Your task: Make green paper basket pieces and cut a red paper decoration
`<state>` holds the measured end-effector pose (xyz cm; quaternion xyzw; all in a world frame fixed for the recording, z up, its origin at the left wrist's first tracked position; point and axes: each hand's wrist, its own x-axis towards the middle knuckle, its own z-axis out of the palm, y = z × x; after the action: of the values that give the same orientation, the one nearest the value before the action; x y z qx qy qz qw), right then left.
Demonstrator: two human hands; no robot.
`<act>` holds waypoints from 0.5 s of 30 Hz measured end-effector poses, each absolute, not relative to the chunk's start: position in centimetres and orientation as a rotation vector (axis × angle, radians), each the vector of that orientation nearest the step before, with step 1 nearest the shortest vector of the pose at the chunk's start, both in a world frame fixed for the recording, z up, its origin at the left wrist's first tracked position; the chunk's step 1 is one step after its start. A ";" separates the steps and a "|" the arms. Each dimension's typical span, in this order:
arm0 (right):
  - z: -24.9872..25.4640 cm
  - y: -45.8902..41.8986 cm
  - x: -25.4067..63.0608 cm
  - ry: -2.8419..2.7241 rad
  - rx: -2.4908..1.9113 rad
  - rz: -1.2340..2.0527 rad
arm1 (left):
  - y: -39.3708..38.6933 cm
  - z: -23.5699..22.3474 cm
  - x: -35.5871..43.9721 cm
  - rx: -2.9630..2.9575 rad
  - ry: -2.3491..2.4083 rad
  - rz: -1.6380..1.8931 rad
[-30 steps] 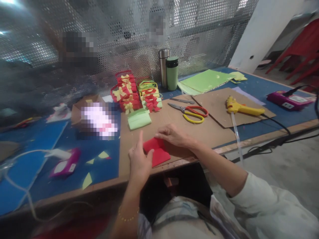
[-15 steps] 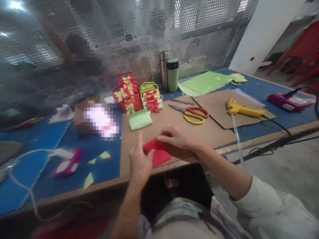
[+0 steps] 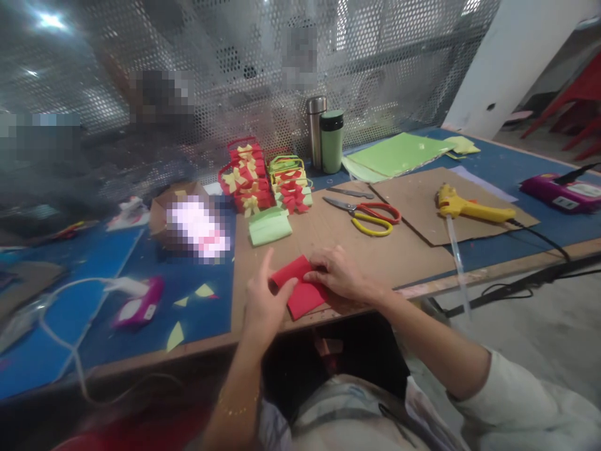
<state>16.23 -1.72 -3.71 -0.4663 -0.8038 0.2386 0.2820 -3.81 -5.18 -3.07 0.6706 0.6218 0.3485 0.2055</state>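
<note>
A sheet of red paper (image 3: pixel 307 299) lies at the table's near edge, its far side curled over into a fold. My left hand (image 3: pixel 267 297) grips its left end, thumb on top and index finger stretched away. At the right end, my right hand (image 3: pixel 338 272) is closed on the fold, thumb and bent fingers pressing it. Just beyond the hands rests a folded pale green paper piece (image 3: pixel 270 227). Scissors (image 3: pixel 364 213) with one red and one yellow handle lie on the cardboard (image 3: pixel 319 235) to the right.
Small red paper bags (image 3: pixel 246 178) and green ones (image 3: pixel 290 181) with bows stand behind. A yellow glue gun (image 3: pixel 474 208) sits at right, its cord trailing off the edge. Two flasks (image 3: pixel 332 147), green sheets (image 3: pixel 399 155), a lit phone (image 3: pixel 200 225) and paper scraps (image 3: pixel 175 337) are around.
The red paper's far edge is now rolled over more roundly toward me. My right fingers have curled in closer on it. The whole view has shifted slightly.
</note>
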 end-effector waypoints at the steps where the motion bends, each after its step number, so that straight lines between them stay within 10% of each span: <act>1: -3.8 -1.7 16.3 -2.151 -1.249 0.641 | -5.1 -2.6 -4.0 1.857 1.715 0.977; 15: -3.5 -1.7 16.1 -2.179 -1.272 0.611 | -4.0 -1.3 -3.8 2.055 1.832 0.851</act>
<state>16.12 -1.68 -3.49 -0.4719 -0.8083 0.2267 0.2693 -3.76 -4.00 -1.30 0.7070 0.6305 0.2929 0.1297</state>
